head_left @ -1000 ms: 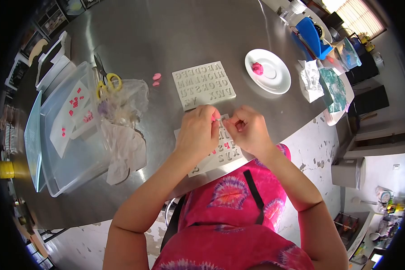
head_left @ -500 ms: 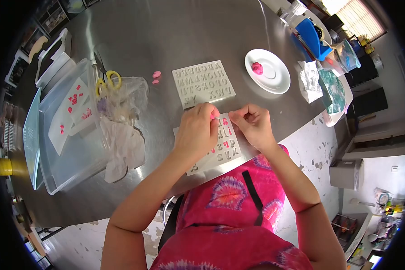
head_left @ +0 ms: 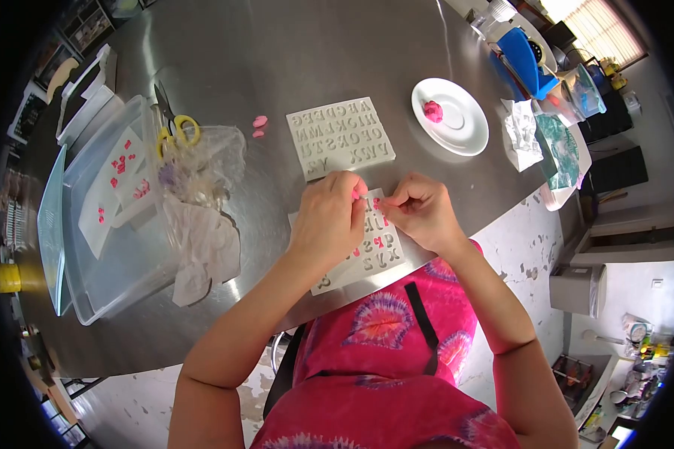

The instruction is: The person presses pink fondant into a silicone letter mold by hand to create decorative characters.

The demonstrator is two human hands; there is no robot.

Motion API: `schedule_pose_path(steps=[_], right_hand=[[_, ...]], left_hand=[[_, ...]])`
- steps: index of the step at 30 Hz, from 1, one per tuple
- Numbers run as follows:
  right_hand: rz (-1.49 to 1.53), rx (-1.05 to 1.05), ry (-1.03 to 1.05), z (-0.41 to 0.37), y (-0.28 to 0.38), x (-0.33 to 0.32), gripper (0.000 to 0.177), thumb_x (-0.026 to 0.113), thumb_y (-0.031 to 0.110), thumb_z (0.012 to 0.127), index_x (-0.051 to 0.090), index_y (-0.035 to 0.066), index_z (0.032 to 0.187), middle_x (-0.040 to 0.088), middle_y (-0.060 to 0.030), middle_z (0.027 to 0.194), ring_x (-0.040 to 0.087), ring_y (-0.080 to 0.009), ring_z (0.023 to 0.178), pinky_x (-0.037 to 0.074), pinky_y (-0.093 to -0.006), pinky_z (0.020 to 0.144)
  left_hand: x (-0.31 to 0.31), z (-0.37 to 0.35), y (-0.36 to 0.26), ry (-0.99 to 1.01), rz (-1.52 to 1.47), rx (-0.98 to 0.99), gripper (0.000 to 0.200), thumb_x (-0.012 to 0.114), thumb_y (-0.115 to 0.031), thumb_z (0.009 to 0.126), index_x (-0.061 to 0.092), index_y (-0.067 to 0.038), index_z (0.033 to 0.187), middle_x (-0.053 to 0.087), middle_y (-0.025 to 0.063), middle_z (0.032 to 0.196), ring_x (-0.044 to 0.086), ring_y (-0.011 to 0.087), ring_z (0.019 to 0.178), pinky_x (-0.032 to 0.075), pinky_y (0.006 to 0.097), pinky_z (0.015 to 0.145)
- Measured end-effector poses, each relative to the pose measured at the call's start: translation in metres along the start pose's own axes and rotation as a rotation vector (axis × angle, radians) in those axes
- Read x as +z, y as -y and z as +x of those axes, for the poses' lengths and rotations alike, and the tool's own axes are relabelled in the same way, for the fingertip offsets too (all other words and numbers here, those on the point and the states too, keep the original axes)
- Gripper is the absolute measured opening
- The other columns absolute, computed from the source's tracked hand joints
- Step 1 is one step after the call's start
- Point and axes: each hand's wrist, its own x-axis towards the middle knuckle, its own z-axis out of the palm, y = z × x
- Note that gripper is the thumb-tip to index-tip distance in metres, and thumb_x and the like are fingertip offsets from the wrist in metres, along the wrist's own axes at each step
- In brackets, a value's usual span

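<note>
My left hand [head_left: 326, 215] is closed, with a small bit of pink dough [head_left: 356, 194] pinched at its fingertips. It hovers over the left part of a pale letter mould [head_left: 378, 258], hiding some of it. Pink dough fills several of the letter hollows. My right hand [head_left: 422, 215] is closed in a pinch, its fingertips at the mould's upper right edge by a pink-filled letter; what they hold, if anything, is hidden. Just beyond lies a second letter mould [head_left: 341, 138] with unfilled letters.
A white saucer [head_left: 468, 135] bears a pink dough lump [head_left: 433, 111]. Two flattened pink pieces [head_left: 259, 126] lie left of the moulds. Further left are scissors [head_left: 187, 133], a plastic bag [head_left: 221, 153], crumpled tissue [head_left: 202, 254] and a clear tub [head_left: 90, 303] with pink letters on paper.
My right hand has moved slightly left and down, bringing its fingertips onto the mould's upper right letters. My left hand stays in place with the pink dough.
</note>
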Motion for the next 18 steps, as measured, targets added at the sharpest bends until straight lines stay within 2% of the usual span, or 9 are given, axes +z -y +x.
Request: schedule_pose_path(steps=[7, 9, 10, 12, 13, 15, 18], right_hand=[[0.019, 0.027, -0.043, 0.001, 0.002, 0.001, 0.011, 0.072, -0.001, 0.073, 0.062, -0.003, 0.070, 0.059, -0.0041, 0.074, 0.054, -0.0067, 0.062, 0.045, -0.0234, 0.054], [0.311, 0.222, -0.020, 0.003, 0.013, -0.002, 0.010, 0.070, -0.004, 0.079, 0.062, -0.003, 0.072, 0.056, -0.0016, 0.080, 0.053, -0.0050, 0.064, 0.045, -0.0195, 0.056], [0.314, 0.223, -0.021, 0.002, 0.007, -0.001, 0.010, 0.070, -0.004, 0.079, 0.062, -0.003, 0.072, 0.056, -0.0016, 0.080, 0.053, -0.0050, 0.064, 0.045, -0.0195, 0.056], [0.021, 0.028, -0.036, -0.001, -0.009, 0.002, 0.008, 0.070, -0.003, 0.079, 0.063, -0.003, 0.075, 0.058, -0.0017, 0.078, 0.054, -0.0054, 0.062, 0.045, -0.0202, 0.055], [0.020, 0.028, -0.038, -0.002, -0.007, 0.003, 0.008, 0.070, -0.003, 0.079, 0.063, -0.003, 0.075, 0.058, -0.0017, 0.078, 0.054, -0.0054, 0.062, 0.045, -0.0202, 0.055], [-0.207, -0.118, -0.131, -0.004, 0.003, 0.009, 0.009, 0.071, -0.002, 0.074, 0.063, -0.002, 0.070, 0.060, -0.0058, 0.072, 0.054, -0.0069, 0.057, 0.044, -0.0242, 0.050], [-0.233, -0.116, -0.168, -0.006, 0.014, 0.013, 0.008, 0.071, -0.003, 0.072, 0.063, -0.001, 0.070, 0.057, -0.0065, 0.070, 0.054, -0.0097, 0.055, 0.043, -0.0247, 0.049]], left_hand=[[-0.001, 0.000, 0.000, 0.009, 0.013, 0.004, 0.019, 0.062, -0.001, 0.077, 0.051, -0.004, 0.092, 0.057, 0.0101, 0.081, 0.059, 0.0266, 0.072, 0.045, 0.0389, 0.070], [0.000, 0.000, 0.000, 0.005, 0.013, 0.010, 0.019, 0.062, -0.001, 0.077, 0.051, -0.004, 0.092, 0.057, 0.0100, 0.081, 0.059, 0.0266, 0.072, 0.045, 0.0388, 0.070], [-0.001, 0.000, 0.000, 0.000, 0.013, 0.014, 0.019, 0.062, -0.001, 0.077, 0.051, -0.004, 0.092, 0.057, 0.0100, 0.080, 0.059, 0.0265, 0.072, 0.045, 0.0387, 0.070], [-0.001, 0.000, 0.000, 0.003, 0.006, 0.016, 0.019, 0.062, -0.001, 0.077, 0.051, -0.004, 0.092, 0.057, 0.0102, 0.080, 0.059, 0.0266, 0.072, 0.045, 0.0388, 0.069], [0.000, 0.000, 0.000, 0.003, -0.001, 0.016, 0.019, 0.062, 0.000, 0.077, 0.051, -0.004, 0.092, 0.057, 0.0104, 0.080, 0.059, 0.0267, 0.072, 0.045, 0.0389, 0.069], [0.000, 0.000, 0.001, 0.002, -0.003, 0.017, 0.019, 0.062, 0.000, 0.077, 0.051, -0.003, 0.092, 0.057, 0.0107, 0.080, 0.059, 0.0268, 0.071, 0.045, 0.0388, 0.069], [0.000, 0.000, 0.001, 0.003, 0.003, 0.031, 0.018, 0.062, 0.000, 0.077, 0.051, -0.003, 0.091, 0.058, 0.0113, 0.079, 0.059, 0.0271, 0.069, 0.045, 0.0387, 0.068]])
